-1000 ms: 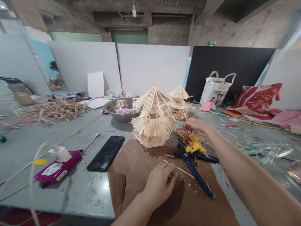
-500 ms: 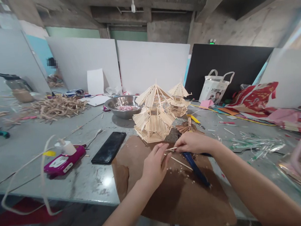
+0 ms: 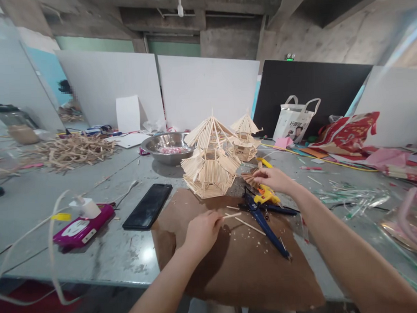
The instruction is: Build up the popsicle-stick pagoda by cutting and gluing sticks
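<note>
My left hand (image 3: 202, 232) is closed, pinching a short, thin wooden stick (image 3: 232, 215) above a brown board (image 3: 233, 270). My right hand (image 3: 273, 178) reaches past the board's far edge, its fingers curled at a fan of brown sticks (image 3: 249, 177); what lies between the fingertips is hidden. Just below that hand is a yellow glue gun (image 3: 267, 195). A blue-handled cutting tool (image 3: 267, 229) lies across the board, beside a loose stick (image 3: 250, 226) and small chips. Beyond my left hand stands a pavilion model of wooden sticks (image 3: 211, 168).
A smaller stick pavilion (image 3: 244, 137) stands behind, by a metal bowl (image 3: 167, 146). To the left are a black phone (image 3: 148, 207), a purple power strip (image 3: 84, 228) with a cable, and a stick pile (image 3: 76, 152). Clear plastic wrappers (image 3: 358, 201) lie right.
My hands have moved apart. The right has left the stick and gone up and away to the brown sticks, uncovering the glue gun. The left keeps the stick and has shifted slightly left.
</note>
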Demonstrator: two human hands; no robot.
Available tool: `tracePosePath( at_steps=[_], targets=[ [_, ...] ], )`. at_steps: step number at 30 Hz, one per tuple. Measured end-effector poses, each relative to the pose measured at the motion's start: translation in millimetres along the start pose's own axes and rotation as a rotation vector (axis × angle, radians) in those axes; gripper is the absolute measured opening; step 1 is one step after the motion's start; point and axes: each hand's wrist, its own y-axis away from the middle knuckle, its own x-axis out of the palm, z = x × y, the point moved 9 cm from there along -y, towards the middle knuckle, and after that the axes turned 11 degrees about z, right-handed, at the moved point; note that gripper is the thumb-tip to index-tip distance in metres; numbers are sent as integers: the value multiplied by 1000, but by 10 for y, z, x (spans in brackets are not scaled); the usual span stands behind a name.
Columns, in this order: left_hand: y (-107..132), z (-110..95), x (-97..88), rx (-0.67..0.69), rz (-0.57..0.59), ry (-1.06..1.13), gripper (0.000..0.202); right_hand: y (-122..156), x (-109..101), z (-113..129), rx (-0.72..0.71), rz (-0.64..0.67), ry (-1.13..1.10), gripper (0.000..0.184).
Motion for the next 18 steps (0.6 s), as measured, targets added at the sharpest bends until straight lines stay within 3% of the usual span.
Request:
tracePosePath(
  at_steps=[5, 13, 18],
  targets=[
    [-17, -6, 128, -27, 94, -31, 21, -341, -8, -266, 117, 60, 292, 26],
    [53, -75, 165, 38, 104, 11, 24, -1084, 38, -753, 271, 131, 434, 19],
    [111, -105, 154, 107, 65, 41, 21, -1498, 129, -922, 293, 144, 442, 29]
  ],
)
